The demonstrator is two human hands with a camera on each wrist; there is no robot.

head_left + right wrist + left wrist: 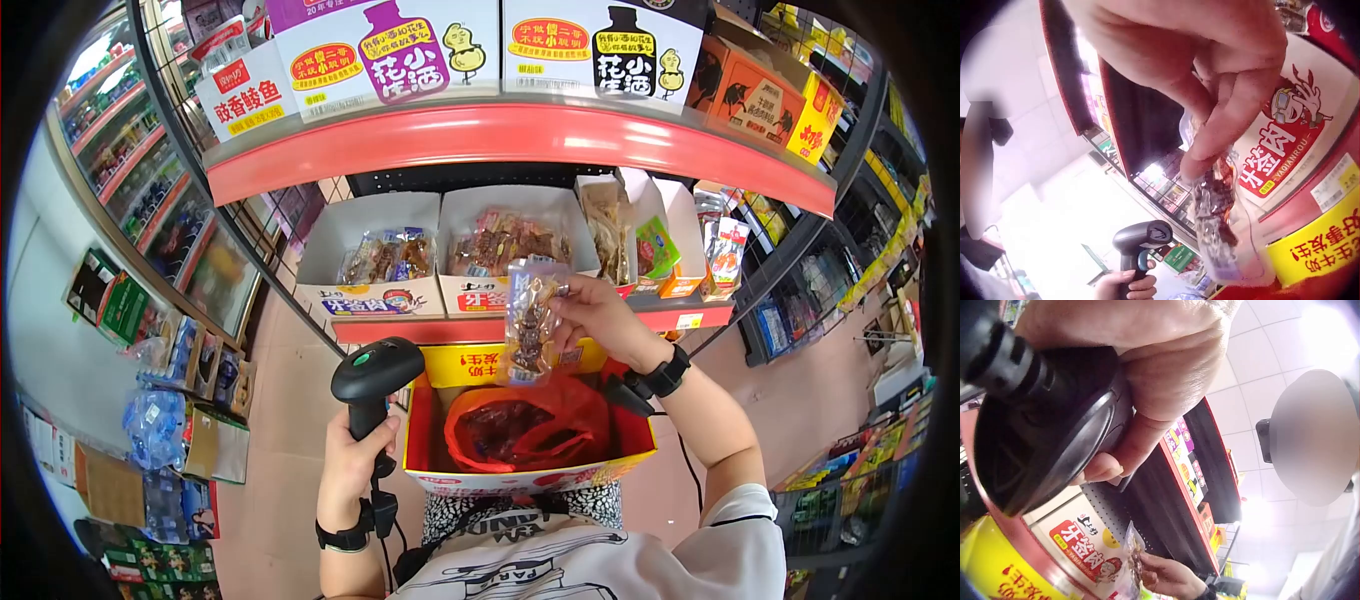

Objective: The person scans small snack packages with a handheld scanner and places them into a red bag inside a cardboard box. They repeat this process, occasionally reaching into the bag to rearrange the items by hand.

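My left hand (352,455) grips the handle of a black barcode scanner (378,372), its head raised and its cable hanging down. In the left wrist view the fingers (1147,437) wrap round the scanner's dark handle. My right hand (605,322) pinches a clear plastic snack packet (532,330) by its side edge. Dark brown meat pieces show through the film in the right wrist view, where thumb and fingers (1210,147) squeeze the packet. Below the packet is a red plastic bag (480,410) inside a yellow and red carton (640,445) at my waist.
Open white boxes of packets, one on the left (330,300) and one in the middle (470,297), stand on the lower shelf (400,330). The upper shelf's red edge (520,140) juts out above them. Cartons and bottled water (155,430) stand on the floor at left.
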